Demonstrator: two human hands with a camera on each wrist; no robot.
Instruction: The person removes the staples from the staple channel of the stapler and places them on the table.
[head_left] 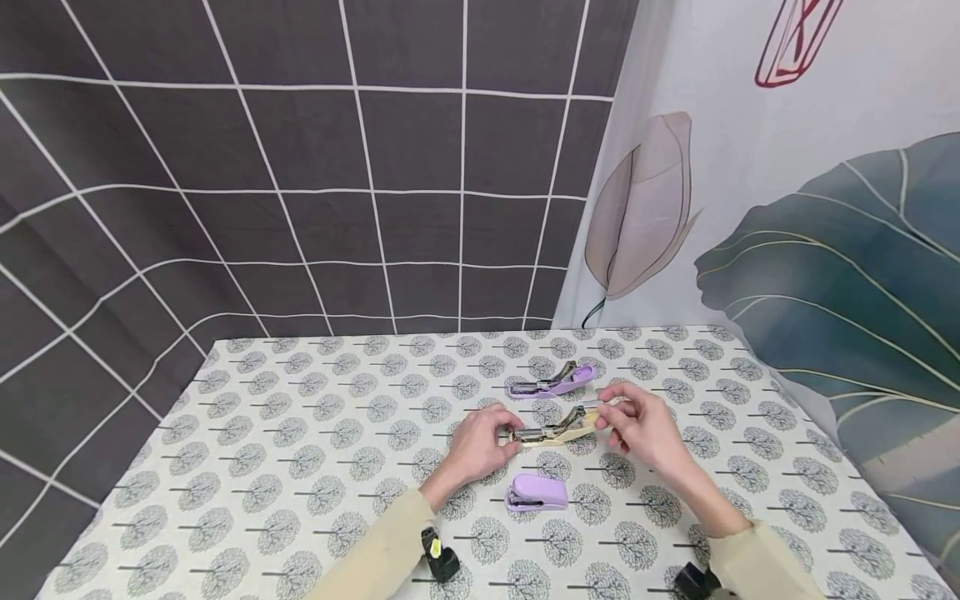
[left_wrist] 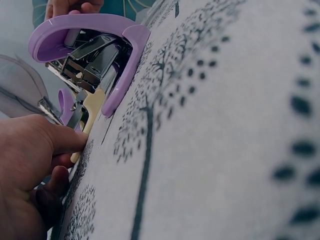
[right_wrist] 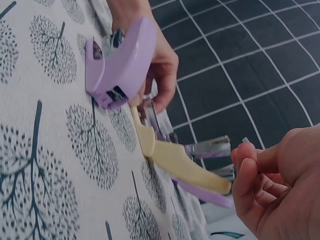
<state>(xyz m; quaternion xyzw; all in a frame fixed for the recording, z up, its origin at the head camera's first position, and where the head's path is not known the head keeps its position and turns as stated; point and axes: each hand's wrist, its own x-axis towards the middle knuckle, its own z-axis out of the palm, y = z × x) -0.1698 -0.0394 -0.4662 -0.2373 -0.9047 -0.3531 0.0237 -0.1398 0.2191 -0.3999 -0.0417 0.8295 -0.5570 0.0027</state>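
A pale yellow stapler (head_left: 576, 430) lies opened out on the patterned cloth, its metal staple channel exposed. My left hand (head_left: 480, 442) grips its left end between thumb and fingers. Beside the other end is my right hand (head_left: 637, 425), with thumb and fingertips pinched together. A small silvery piece (right_wrist: 245, 140) pokes out between those fingertips; the rest of it is hidden. In the right wrist view the raised metal arm (right_wrist: 212, 148) of the yellow stapler points toward these fingers.
Behind the yellow stapler lies a purple stapler (head_left: 573, 380), also opened out. A second purple stapler (head_left: 537, 492), folded together, sits nearer to me. The tree-print cloth (head_left: 300, 467) covers the table, with a dark checked curtain (head_left: 412, 225) behind.
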